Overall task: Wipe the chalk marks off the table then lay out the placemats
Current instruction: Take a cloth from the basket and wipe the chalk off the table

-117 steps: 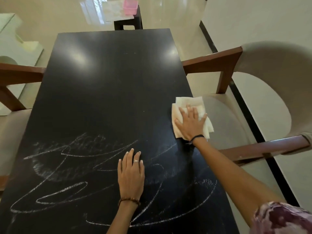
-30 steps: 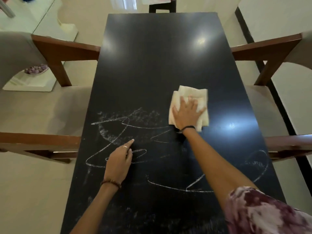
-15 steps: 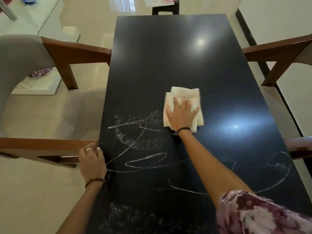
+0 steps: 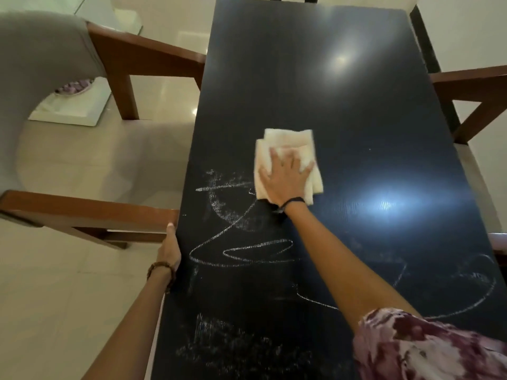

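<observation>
The long black table [image 4: 315,78] fills the head view. White chalk marks [image 4: 241,253] loop across its near half, with a smudged patch [image 4: 227,207] above them and a fainter arc [image 4: 466,292] at the near right. A folded cream cloth [image 4: 288,141] lies mid-table at the upper edge of the scribbles. My right hand [image 4: 285,179] presses flat on it with fingers spread. My left hand [image 4: 170,250] holds the table's left edge, thumb on top, fingers hidden below. No placemats are in view.
A grey-backed chair [image 4: 41,64] with wooden armrests [image 4: 90,209] stands tight against the table's left side. Another wooden armrest [image 4: 472,80] meets the right side. Pale tiled floor [image 4: 55,297] surrounds the table.
My right hand has slid the cloth leftward from the table's right edge to its middle. My left hand left the tabletop and took hold of the left edge. My view shifted left.
</observation>
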